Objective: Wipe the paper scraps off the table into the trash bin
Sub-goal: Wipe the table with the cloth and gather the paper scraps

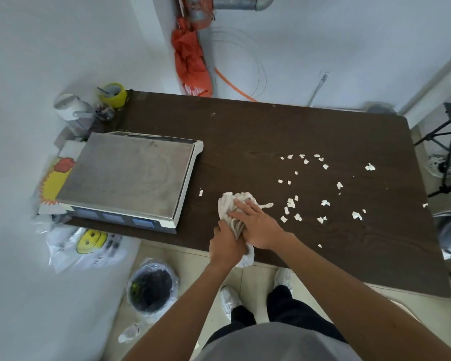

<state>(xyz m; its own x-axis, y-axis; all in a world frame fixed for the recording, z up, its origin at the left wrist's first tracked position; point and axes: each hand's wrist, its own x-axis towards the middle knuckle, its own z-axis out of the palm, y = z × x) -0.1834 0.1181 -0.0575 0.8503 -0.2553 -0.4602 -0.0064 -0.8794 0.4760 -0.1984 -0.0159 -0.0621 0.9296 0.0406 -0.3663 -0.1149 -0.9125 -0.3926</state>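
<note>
A crumpled white cloth (231, 201) lies on the dark wooden table (258, 131), close to its near edge. My right hand (258, 225) lies flat on top of the cloth, fingers spread. At the table's edge my left hand (225, 244) grips the cloth's near end, which hangs over the edge. Several white paper scraps (290, 203) are scattered over the table to the right of the cloth, and one scrap (200, 192) lies to its left. On the floor at the lower left stands a trash bin (151, 287) with a clear liner and dark contents.
A weighing scale (130, 175) with a metal platform fills the table's left part. Tape rolls (113, 95) and cups sit at the far left corner. A plastic bag (89, 246) lies on the floor beside the bin. A black stand (448, 157) is off the right edge.
</note>
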